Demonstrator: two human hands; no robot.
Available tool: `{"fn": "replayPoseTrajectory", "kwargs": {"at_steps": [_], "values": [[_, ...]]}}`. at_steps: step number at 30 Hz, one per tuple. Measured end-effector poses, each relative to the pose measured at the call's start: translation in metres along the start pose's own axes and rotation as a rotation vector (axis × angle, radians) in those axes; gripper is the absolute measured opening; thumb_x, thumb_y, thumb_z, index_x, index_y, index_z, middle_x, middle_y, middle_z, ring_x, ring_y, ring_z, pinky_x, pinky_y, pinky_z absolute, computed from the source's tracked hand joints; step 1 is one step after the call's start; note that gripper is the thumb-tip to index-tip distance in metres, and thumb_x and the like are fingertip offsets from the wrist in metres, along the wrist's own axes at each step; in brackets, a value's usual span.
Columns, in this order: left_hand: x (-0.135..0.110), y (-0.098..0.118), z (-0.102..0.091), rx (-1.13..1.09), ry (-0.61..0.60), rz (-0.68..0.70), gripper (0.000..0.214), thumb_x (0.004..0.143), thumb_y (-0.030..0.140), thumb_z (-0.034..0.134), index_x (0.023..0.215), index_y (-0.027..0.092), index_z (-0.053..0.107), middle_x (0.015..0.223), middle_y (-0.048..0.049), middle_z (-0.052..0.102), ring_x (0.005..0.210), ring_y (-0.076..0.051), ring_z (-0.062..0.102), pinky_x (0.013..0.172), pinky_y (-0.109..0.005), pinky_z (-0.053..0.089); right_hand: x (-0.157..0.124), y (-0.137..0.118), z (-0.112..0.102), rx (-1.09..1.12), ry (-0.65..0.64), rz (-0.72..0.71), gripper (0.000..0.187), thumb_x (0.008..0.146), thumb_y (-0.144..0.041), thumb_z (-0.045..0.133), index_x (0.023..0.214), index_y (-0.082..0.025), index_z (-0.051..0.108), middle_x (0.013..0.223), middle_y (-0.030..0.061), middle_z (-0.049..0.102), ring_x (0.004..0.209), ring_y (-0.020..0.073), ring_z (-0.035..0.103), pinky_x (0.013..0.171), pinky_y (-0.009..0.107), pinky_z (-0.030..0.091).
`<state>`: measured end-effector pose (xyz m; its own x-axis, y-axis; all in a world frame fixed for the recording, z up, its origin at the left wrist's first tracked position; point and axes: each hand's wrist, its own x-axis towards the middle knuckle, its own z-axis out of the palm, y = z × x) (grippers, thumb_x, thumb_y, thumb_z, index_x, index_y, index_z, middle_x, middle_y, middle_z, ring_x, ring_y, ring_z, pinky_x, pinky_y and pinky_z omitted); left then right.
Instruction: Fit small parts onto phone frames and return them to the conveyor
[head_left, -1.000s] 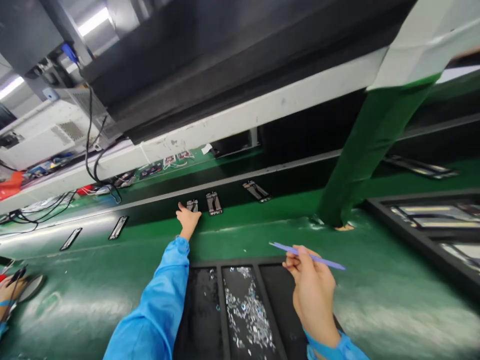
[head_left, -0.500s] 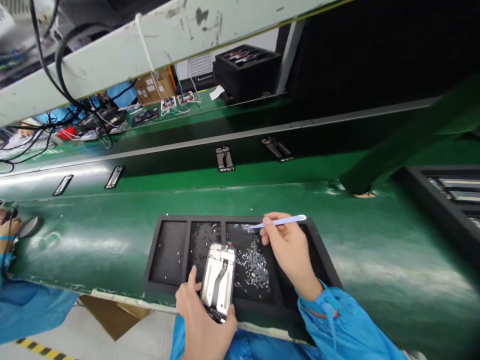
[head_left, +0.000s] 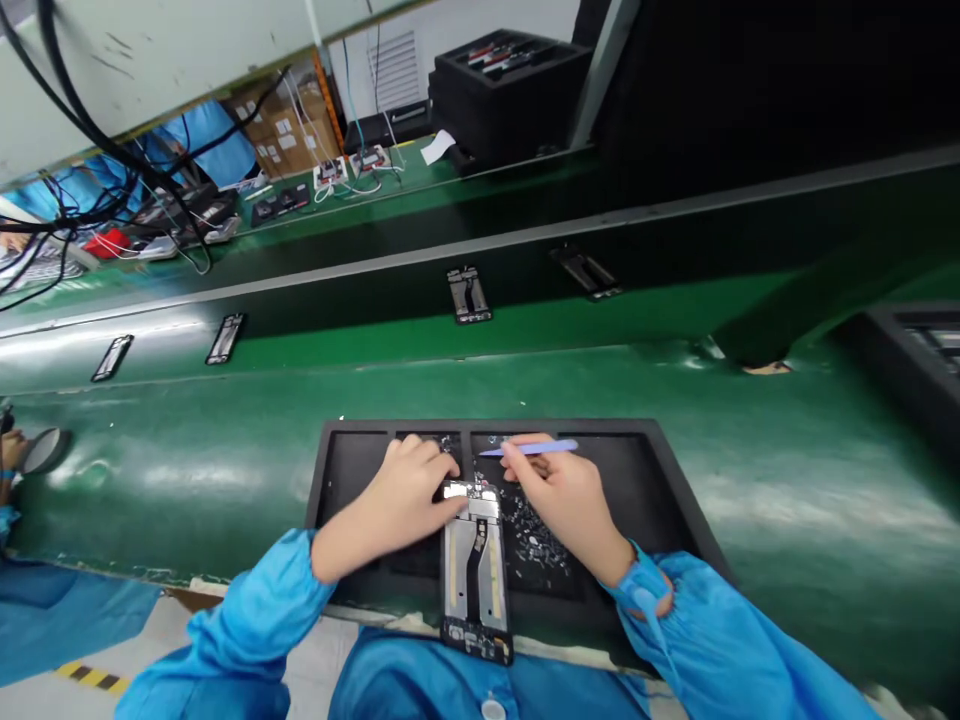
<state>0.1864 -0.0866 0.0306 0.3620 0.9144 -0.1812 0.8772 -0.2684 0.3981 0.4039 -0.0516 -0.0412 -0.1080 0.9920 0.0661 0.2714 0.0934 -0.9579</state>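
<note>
A silvery phone frame (head_left: pixel 475 575) lies lengthwise on the near part of a black compartment tray (head_left: pixel 675 500), its near end past the tray's front rim. My left hand (head_left: pixel 401 495) rests on the frame's far end with fingers curled, pressing it down. My right hand (head_left: pixel 562 495) is beside it on the right, closed on a thin lilac plastic stick (head_left: pixel 529 449) that points left over the tray. Small shiny parts (head_left: pixel 536 535) lie scattered in the tray's middle compartment under my right hand.
Beyond the tray runs a green conveyor belt (head_left: pixel 225 470), then a black belt carrying more phone frames (head_left: pixel 469 294), (head_left: pixel 225 338). A black bin (head_left: pixel 510 85) and cables sit at the far side. Another person's hand (head_left: pixel 11 455) shows at the left edge. Another tray (head_left: pixel 915 360) is at right.
My left hand reached to the far belt, brought a phone frame back and laid it on the tray, and now rests on its far end. My right hand with the stick moved down beside it.
</note>
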Motion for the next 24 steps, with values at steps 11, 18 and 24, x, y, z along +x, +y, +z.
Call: {"fn": "replayPoseTrajectory", "kwargs": {"at_steps": [11, 18, 24], "values": [[0.045, -0.051, 0.026, -0.066, -0.004, 0.244, 0.015, 0.096, 0.022, 0.068, 0.083, 0.016, 0.061, 0.070, 0.0058, 0.055, 0.066, -0.013, 0.055, 0.074, -0.030, 0.050, -0.005, 0.004, -0.009, -0.147, -0.121, -0.257, 0.012, 0.100, -0.028, 0.061, 0.098, -0.023, 0.072, 0.091, 0.0040, 0.075, 0.069, 0.0166, 0.073, 0.058, 0.027, 0.062], [0.046, -0.055, 0.028, 0.039, 0.036, 0.276, 0.014, 0.093, 0.015, 0.064, 0.081, 0.017, 0.059, 0.072, 0.0039, 0.056, 0.071, -0.014, 0.057, 0.075, -0.030, 0.050, -0.003, 0.005, -0.013, -0.164, -0.215, -0.301, 0.010, 0.101, -0.022, 0.060, 0.102, -0.023, 0.070, 0.098, 0.0041, 0.073, 0.085, 0.0188, 0.075, 0.074, 0.030, 0.065], [0.045, -0.053, 0.028, 0.143, 0.074, 0.314, 0.017, 0.095, 0.018, 0.066, 0.080, 0.016, 0.059, 0.071, 0.0047, 0.056, 0.069, -0.013, 0.058, 0.073, -0.029, 0.052, 0.002, 0.002, -0.012, -0.175, -0.225, -0.377, 0.011, 0.102, -0.020, 0.058, 0.102, -0.022, 0.069, 0.096, 0.0058, 0.073, 0.085, 0.0182, 0.073, 0.064, 0.026, 0.063]]}}
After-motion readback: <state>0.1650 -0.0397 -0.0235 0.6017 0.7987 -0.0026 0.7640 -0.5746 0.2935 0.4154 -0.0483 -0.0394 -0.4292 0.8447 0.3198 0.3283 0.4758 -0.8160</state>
